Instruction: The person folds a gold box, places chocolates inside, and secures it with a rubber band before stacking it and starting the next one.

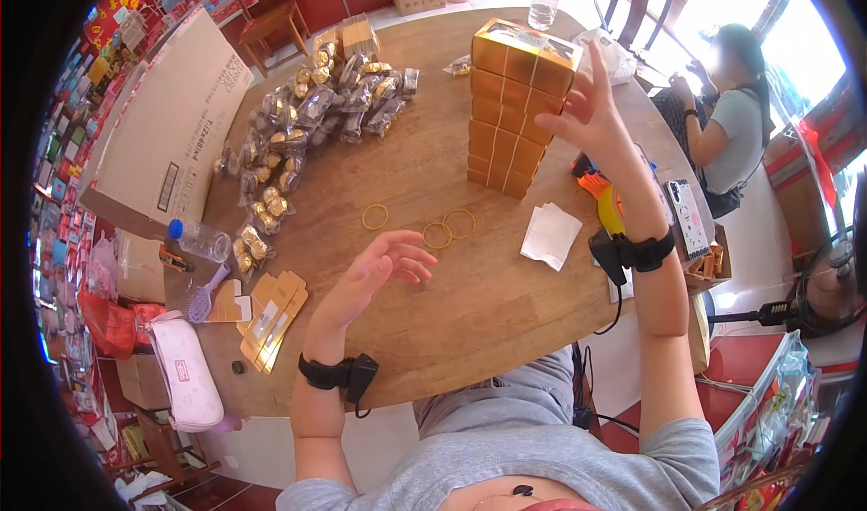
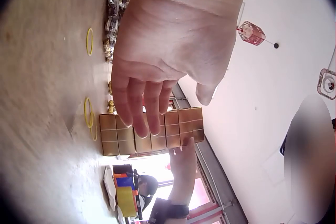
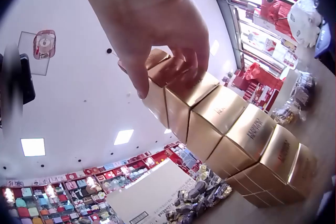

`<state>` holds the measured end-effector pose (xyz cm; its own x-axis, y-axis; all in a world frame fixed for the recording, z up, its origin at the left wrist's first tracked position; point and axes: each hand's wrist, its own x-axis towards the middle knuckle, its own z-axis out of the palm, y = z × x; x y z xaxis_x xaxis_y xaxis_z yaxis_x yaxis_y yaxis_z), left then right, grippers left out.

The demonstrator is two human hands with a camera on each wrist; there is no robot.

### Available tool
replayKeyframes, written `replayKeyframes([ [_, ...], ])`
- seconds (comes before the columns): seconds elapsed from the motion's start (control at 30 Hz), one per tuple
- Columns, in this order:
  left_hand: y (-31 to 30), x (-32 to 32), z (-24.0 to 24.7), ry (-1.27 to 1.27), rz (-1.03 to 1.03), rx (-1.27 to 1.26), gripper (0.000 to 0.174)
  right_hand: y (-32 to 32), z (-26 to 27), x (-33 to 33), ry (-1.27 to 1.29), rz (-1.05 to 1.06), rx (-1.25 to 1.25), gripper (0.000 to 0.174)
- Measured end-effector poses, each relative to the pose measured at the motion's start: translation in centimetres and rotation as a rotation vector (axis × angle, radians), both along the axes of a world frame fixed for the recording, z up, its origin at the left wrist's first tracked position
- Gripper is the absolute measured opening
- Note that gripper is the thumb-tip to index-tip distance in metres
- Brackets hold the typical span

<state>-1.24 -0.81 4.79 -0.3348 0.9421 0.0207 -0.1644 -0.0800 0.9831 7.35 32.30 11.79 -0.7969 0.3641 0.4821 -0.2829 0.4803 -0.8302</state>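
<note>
A tall stack of gold boxes (image 1: pixel 510 104) stands on the table, thin pale bands running along its sides. My right hand (image 1: pixel 591 104) is beside its upper boxes, fingers extended and thumb overlapping the stack's side. In the right wrist view, the fingers (image 3: pixel 191 64) lie close over a gold face near the top. My left hand (image 1: pixel 370 281) hovers above the table near the front, palm turned toward the stack, fingers loosely bent around nothing. Yellow rubber bands (image 1: pixel 375 217) lie on the wood between that hand and the stack.
Wrapped gold candies (image 1: pixel 312 104) are heaped at the back left, beside a large carton (image 1: pixel 167 122). Flattened gold boxes (image 1: pixel 274 317), a purple hairbrush (image 1: pixel 208 294) and a bottle (image 1: pixel 200 240) lie left. White paper (image 1: pixel 551 235) and a tape dispenser (image 1: pixel 610 208) are right. Another person (image 1: pixel 736 118) sits beyond.
</note>
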Motion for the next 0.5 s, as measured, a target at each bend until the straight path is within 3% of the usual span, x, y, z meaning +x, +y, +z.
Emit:
replayKeyframes([
  [0.07,0.0,0.0,-0.1,0.002,-0.005,-0.006,0.062,-0.4,-0.6,0.5,-0.055,0.030,-0.070,0.105],
  [0.17,0.0,0.1,0.1,0.004,-0.003,-0.017,0.061,-0.4,-1.3,0.6,-0.188,-0.004,0.043,0.091],
  [0.5,0.1,0.1,-0.1,0.017,-0.018,-0.029,0.059,-1.0,-1.6,0.8,-0.101,-0.035,-0.027,0.077],
])
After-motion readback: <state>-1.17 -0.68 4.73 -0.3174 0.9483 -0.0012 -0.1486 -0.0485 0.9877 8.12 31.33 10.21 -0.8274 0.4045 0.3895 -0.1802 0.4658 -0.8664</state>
